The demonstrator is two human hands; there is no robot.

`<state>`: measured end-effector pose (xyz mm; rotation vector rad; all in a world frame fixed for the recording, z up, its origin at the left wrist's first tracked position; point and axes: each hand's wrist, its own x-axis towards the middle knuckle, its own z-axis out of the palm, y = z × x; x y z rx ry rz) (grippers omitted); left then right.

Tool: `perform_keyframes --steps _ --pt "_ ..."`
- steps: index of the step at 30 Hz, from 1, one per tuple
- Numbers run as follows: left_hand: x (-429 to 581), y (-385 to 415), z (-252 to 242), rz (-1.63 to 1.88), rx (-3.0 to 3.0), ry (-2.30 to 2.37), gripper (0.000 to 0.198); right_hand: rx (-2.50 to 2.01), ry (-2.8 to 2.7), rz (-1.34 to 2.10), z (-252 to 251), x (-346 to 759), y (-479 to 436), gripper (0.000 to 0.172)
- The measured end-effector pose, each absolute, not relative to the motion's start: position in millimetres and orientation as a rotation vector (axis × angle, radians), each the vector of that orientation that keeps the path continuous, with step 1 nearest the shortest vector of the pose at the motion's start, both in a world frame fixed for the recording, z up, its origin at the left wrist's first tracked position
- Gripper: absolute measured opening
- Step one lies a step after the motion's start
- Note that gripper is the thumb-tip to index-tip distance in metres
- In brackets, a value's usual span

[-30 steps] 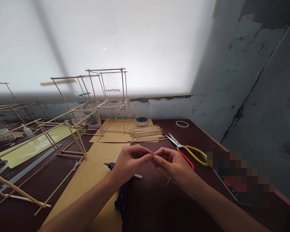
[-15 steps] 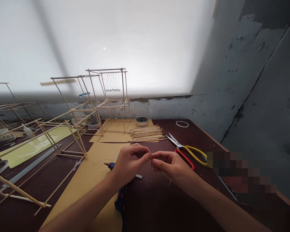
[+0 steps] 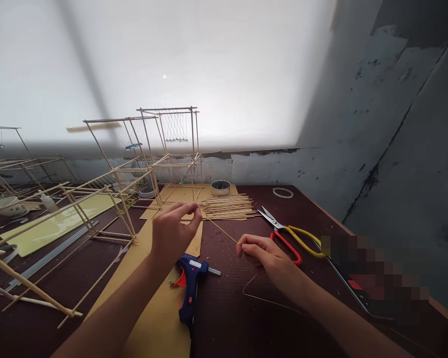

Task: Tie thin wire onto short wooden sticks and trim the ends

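A thin yellowish string (image 3: 221, 229) runs taut and slanting between my two hands. My left hand (image 3: 174, 229), higher and to the left, pinches its upper end between thumb and fingers. The lower end is closed in the fingers of my right hand (image 3: 263, 253). More of the string hangs loose below my right hand in a bent loop over the dark table (image 3: 231, 328). Under my left hand lies a blue glue gun (image 3: 190, 286) with an orange trigger and a pale glue stick at its back. Scissors (image 3: 278, 223) with red and yellow handles lie beyond my right hand.
Wooden stick frames (image 3: 168, 164) with hanging glass beads (image 3: 176, 140) stand at left and back. A bundle of sticks (image 3: 229, 206), a round tin (image 3: 220, 187) and a ring of tape (image 3: 282, 193) lie near the wall. Tan board (image 3: 134, 318) covers part of the table.
My hands, close together before, have moved apart. My left hand went up and left, drawing the string taut and uncovering the glue gun. My right hand stayed nearly in place.
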<state>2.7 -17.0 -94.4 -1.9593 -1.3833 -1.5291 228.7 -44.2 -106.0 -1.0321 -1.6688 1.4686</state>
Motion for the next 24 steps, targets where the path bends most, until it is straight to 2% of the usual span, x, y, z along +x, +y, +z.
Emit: perform_keyframes --steps 9,24 --pt "-32 3 -92 -1.303 -1.801 -1.553 0.016 -1.132 -1.768 1.181 -107 232 -38 0.028" --pt "-65 10 -84 -1.288 -1.644 -1.708 0.021 -1.292 -1.510 0.809 -101 244 -30 0.034"
